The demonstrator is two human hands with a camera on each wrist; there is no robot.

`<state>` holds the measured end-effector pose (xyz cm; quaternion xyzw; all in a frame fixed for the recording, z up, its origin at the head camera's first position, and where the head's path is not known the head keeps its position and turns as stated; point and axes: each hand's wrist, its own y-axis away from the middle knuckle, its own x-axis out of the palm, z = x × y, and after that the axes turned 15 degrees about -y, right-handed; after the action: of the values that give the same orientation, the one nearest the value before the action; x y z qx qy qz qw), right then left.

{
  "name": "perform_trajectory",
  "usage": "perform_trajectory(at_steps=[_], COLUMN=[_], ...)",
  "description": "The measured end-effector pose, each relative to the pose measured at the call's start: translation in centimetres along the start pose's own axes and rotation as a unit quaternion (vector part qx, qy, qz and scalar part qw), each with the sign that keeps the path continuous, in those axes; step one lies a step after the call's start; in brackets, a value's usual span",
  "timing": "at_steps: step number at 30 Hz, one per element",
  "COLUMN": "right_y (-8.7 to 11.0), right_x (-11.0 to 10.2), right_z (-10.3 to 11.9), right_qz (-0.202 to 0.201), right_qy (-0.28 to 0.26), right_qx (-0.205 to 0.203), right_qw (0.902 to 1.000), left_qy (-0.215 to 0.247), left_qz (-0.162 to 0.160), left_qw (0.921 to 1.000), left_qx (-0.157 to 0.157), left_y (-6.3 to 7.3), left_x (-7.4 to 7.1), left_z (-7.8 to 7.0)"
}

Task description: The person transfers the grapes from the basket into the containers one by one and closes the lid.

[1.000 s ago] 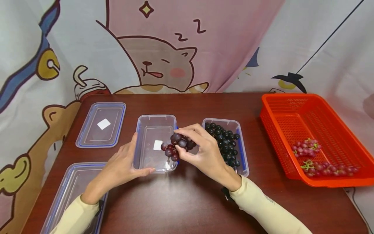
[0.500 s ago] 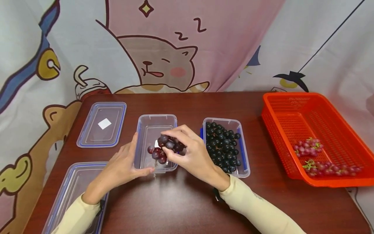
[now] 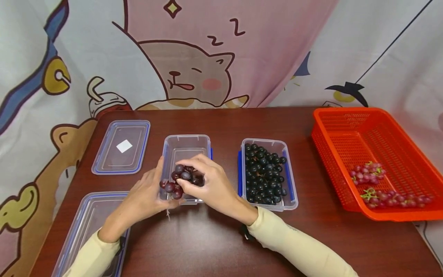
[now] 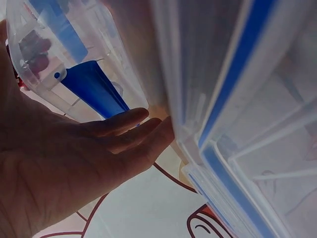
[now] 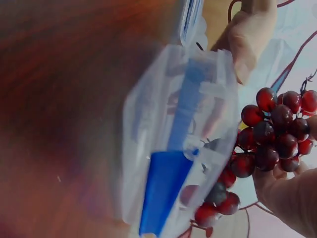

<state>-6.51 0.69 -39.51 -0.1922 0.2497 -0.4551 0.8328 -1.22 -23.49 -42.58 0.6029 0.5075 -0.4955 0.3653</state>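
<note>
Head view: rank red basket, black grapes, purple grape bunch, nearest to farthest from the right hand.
1. Purple grape bunch: pinched in the right hand.
2. Black grapes: in the clear box, right of that hand.
3. Red basket: far right, beyond the box.

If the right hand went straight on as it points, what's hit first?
Probably the left wall of the box below it, with the left hand just outside; height above the rim is unclear.
</note>
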Motion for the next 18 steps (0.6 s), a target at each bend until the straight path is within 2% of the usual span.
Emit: perform_trajectory(at_steps=[3, 8, 14, 18], right_y=[0.0, 0.6, 1.2, 1.2], right_x=[0.5, 1.1, 1.6, 1.8], right_z=[-0.7, -1.8, -2.7, -2.8], right_qz=[0.002, 0.017, 0.037, 0.065], right_qy=[0.000, 0.039, 0.096, 0.144], right_qx=[0.039, 0.078, 0.071, 0.068], right_qw=[0.9993, 0.9961, 0.9922, 0.9851], left_qy=[0.000, -0.002, -0.001, -0.007], left_qz=[-0.012, -0.025, -0.028, -0.026], left_qw=[0.9999, 0.9996, 0.9993, 0.9993], left_qx=[0.004, 0.015, 0.023, 0.025], left_y=[0.0, -0.1, 0.0, 0.0], left_x=[0.2, 0.2, 0.0, 0.0], left_z=[0.0, 0.0, -0.1, -0.1])
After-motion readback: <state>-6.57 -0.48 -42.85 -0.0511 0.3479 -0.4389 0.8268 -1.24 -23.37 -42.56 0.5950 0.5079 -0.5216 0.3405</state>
